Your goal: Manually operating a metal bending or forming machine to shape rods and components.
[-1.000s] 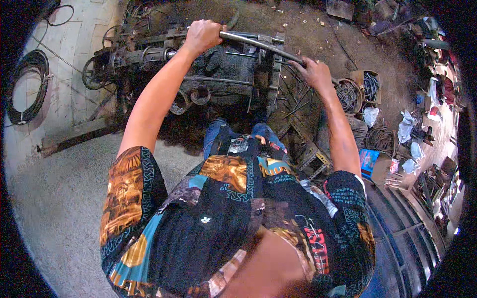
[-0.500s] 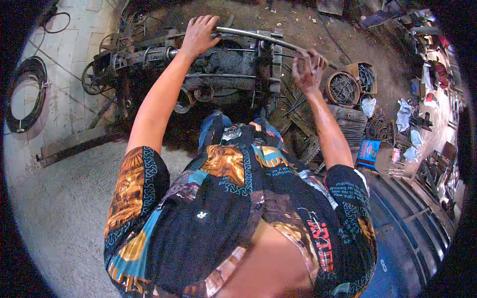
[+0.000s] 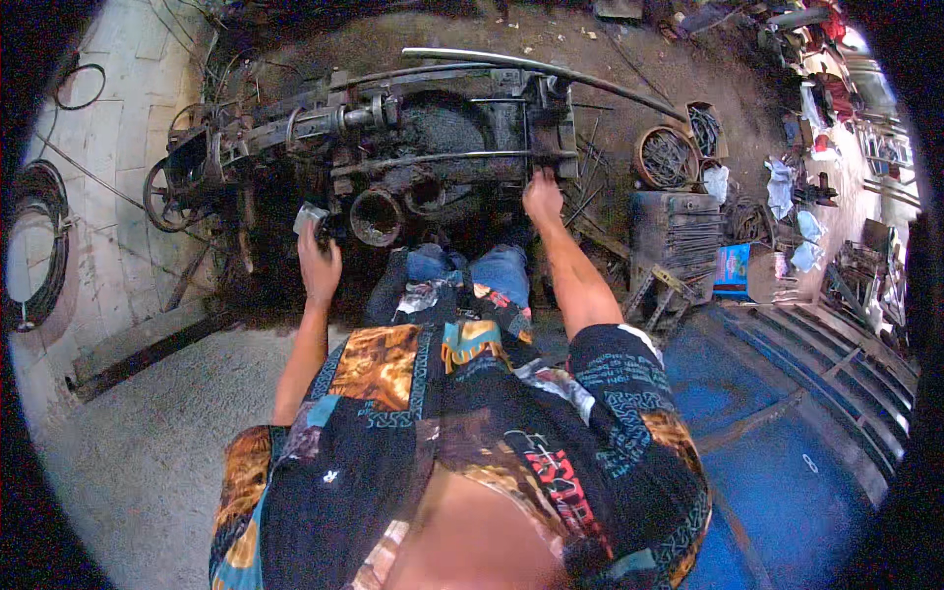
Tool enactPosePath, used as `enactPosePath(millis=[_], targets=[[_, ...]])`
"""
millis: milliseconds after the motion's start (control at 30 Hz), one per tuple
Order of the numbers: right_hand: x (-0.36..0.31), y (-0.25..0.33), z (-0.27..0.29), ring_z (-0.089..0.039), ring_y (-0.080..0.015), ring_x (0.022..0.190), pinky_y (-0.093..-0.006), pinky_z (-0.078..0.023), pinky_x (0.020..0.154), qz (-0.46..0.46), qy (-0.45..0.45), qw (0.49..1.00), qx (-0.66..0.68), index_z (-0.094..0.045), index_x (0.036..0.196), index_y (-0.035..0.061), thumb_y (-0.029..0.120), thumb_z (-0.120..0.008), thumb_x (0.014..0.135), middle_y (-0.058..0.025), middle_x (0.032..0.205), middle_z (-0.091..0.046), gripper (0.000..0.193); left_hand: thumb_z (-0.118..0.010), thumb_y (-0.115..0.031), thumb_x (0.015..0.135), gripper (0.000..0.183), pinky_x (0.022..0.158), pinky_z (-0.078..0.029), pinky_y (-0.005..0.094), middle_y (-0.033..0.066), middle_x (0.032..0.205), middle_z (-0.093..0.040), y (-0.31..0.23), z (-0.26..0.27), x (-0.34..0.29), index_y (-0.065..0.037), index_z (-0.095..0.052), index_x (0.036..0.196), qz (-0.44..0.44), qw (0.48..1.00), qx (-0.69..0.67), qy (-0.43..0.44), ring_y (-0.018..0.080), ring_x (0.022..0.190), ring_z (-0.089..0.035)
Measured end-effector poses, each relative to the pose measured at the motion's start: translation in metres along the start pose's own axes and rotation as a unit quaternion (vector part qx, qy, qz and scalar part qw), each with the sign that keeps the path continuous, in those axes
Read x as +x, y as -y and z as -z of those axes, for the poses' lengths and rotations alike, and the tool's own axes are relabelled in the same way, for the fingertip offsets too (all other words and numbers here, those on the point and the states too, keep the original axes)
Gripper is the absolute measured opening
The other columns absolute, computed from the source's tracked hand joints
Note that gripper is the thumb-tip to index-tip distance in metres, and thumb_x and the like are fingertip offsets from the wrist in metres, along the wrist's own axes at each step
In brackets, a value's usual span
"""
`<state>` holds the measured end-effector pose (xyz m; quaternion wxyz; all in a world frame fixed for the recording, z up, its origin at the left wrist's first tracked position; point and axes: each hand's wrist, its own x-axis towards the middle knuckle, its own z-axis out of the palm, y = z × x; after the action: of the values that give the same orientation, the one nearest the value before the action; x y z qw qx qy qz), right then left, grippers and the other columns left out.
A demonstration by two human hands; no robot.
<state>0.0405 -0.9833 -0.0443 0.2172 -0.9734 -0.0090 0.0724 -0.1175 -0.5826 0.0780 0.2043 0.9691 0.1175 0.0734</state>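
Note:
Before me stands a dark, greasy machine point(image 3: 442, 123) with shafts, bars and a pipe-like round opening point(image 3: 377, 217) at its near side. My left hand point(image 3: 320, 267) is at its near left, fingers stretched up against a small light-grey box point(image 3: 311, 217). My right hand point(image 3: 543, 200) is at the near right corner, just below the end of a thin bar point(image 3: 462, 155). Its fingers are curled together there; what they hold, if anything, is hidden. A long metal rod point(image 3: 551, 70) lies across the far side of the machine, apart from both hands.
To the right stand a round tub of metal pieces point(image 3: 667, 160), a box of rods point(image 3: 704, 133) and a dark ribbed block point(image 3: 674, 236). Coiled black cable point(image 3: 39, 246) hangs at the left wall. Blue sheet metal point(image 3: 777, 433) is at the lower right.
Both hands have let go of the long rod, which stays across the machine's far side. They have come back toward me, left to the grey box and right to the near corner.

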Motion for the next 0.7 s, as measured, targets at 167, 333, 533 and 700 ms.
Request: enactPosePath(millis=[167,333,533,700], targets=[[0.012,-0.007,-0.037,-0.056,-0.0362,0.090,-0.0465,-0.047,0.074,-0.071,-0.026,0.994,-0.084,-0.054,0.101,0.0061,0.018,-0.052,0.076,-0.0167,0.103,-0.056,0.028,-0.055,-0.011,0.082,0.055,0.099,-0.033,0.0392,0.0235,0.128,-0.041,0.074,0.021,-0.116,0.005,-0.033,0.129,0.123,0.991,0.016,0.057,0.0367,0.118,-0.040],[0.013,-0.006,-0.043,-0.053,-0.0352,0.098,-0.0490,-0.042,0.082,-0.150,-0.110,0.982,-0.044,-0.054,0.104,0.0027,0.035,-0.057,0.078,-0.0186,0.101,-0.058,0.042,-0.055,-0.012,0.082,0.055,0.093,-0.038,0.0394,0.0234,0.116,-0.051,0.100,0.029,-0.171,0.004,-0.034,0.129,0.187,0.981,0.034,0.035,0.0350,0.106,-0.050],[0.005,0.004,-0.002,-0.052,-0.0365,0.103,-0.0436,-0.041,0.090,-0.228,0.117,0.966,0.007,-0.055,0.107,-0.0007,0.037,-0.059,0.076,-0.0225,0.109,-0.055,0.049,-0.056,-0.008,0.080,0.055,0.081,-0.045,0.0349,0.0178,0.103,-0.057,0.110,0.014,-0.138,0.002,-0.034,0.130,0.261,0.962,-0.077,-0.012,0.0275,0.087,-0.058],[-0.038,-0.065,-0.063,-0.060,-0.0316,0.063,-0.0397,-0.047,0.063,-0.146,-0.108,0.970,0.164,-0.065,0.085,0.0018,0.025,-0.059,0.071,-0.0185,0.075,-0.063,0.028,-0.053,-0.005,0.081,0.052,0.077,-0.047,0.0311,0.0156,0.099,-0.057,0.104,-0.010,-0.083,0.004,-0.035,0.129,0.265,0.949,-0.162,-0.047,0.0225,0.086,-0.058]])
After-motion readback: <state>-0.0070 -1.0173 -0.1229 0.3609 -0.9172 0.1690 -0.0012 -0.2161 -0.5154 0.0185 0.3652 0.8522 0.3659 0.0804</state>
